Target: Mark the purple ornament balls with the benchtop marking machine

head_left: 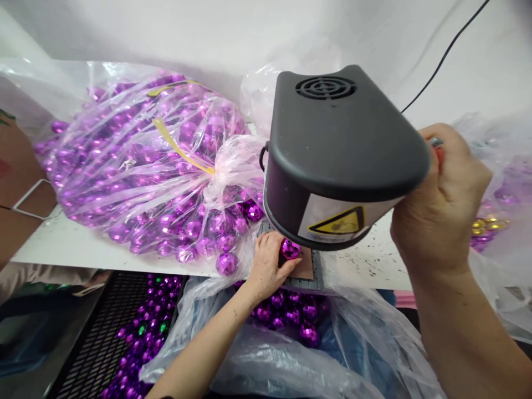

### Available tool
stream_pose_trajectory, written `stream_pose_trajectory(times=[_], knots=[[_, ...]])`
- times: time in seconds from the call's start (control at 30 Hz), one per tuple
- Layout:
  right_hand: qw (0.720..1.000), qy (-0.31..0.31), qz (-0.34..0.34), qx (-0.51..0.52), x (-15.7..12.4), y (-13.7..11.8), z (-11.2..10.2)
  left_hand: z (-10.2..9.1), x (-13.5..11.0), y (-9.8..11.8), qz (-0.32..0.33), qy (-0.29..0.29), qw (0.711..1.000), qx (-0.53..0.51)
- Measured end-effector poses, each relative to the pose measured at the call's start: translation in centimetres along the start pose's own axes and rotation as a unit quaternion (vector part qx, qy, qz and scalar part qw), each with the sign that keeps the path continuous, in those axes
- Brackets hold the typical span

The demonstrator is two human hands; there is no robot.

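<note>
My left hand point(269, 261) is closed round a shiny purple faceted bauble point(290, 249), fingers and thumb on its sides. That bauble rests over a grey mat with a brown square piece point(304, 265) at the table's front edge. My right hand point(443, 205) is wrapped round the handle side of a black boxy device point(341, 138), with a bit of red showing at the grip. On the device I see a round vent grille and a yellow warning label point(337, 221). It hangs above the bauble; its underside is hidden.
A tied clear bag of purple baubles point(137, 166) fills the table's left. Below the edge, an open plastic bag point(282, 354) holds more baubles, beside a black crate point(95, 332) of small purple and green ones. A cable point(444, 55) runs up the right.
</note>
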State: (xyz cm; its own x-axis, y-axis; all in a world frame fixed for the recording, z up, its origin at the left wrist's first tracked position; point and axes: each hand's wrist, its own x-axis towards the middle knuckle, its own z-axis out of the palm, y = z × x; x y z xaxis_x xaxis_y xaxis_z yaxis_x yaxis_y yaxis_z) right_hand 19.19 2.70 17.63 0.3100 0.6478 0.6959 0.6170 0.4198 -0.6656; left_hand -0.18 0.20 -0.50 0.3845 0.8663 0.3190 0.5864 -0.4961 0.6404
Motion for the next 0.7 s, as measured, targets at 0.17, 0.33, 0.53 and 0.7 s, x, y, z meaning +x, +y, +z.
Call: stream_pose_trajectory(times=[0.17, 0.33, 0.53, 0.7], knots=[[1.0, -0.009, -0.008, 0.015, 0.3, 0.5, -0.1, -0.2, 0.0, -0.3, -0.007, -0.06, 0.997, -0.039], [0.995, 0.022, -0.059, -0.081, -2.4, -0.3, -1.5, 0.0, -0.1, -0.5, -0.013, -0.073, 0.996, -0.042], [0.986, -0.062, -0.076, -0.137, -7.4, -0.3, -4.4, -0.6, 0.1, -0.1, 0.0, -0.075, 0.996, -0.055], [0.968, -0.138, -0.177, -0.109, -7.6, -0.1, -4.2, -0.7, 0.1, 0.0, 0.005, -0.044, 0.997, -0.061]])
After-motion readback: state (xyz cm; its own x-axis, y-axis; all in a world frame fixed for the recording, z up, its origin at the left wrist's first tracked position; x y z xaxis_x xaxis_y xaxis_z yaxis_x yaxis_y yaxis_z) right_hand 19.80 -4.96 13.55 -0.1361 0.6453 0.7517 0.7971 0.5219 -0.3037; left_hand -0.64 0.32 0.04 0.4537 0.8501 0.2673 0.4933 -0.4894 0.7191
